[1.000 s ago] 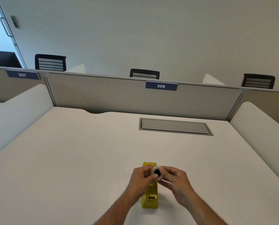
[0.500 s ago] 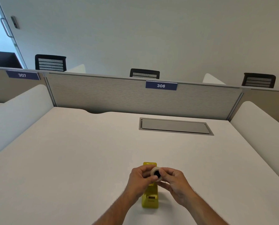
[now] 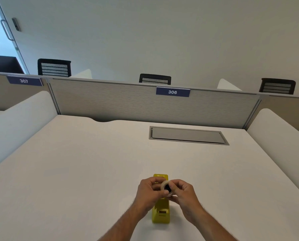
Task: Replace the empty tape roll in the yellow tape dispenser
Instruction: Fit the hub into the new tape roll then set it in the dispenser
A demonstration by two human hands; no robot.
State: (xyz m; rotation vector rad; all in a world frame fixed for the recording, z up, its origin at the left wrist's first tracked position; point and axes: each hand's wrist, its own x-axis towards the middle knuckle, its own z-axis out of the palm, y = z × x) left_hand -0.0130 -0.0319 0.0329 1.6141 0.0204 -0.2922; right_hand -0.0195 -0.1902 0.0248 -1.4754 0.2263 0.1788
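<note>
while the yellow dispenser (image 3: 160,213) sits below, both hands, left (image 3: 149,193) and right (image 3: 184,193), pinch the tape roll (image 3: 166,187).

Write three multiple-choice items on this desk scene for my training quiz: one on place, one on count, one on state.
1. Where is the dispenser?
A. on the desk
B. on a chair
C. on the partition

2. How many chair backs show beyond the partition?
A. one
B. three
C. five

3. What holds the tape roll?
A. nothing
B. left hand only
C. both hands

Answers:
1 A, its base rests on the white top.
2 B, three black backs rise behind it.
3 C, the left and right hand pinch it above the dispenser.
</note>
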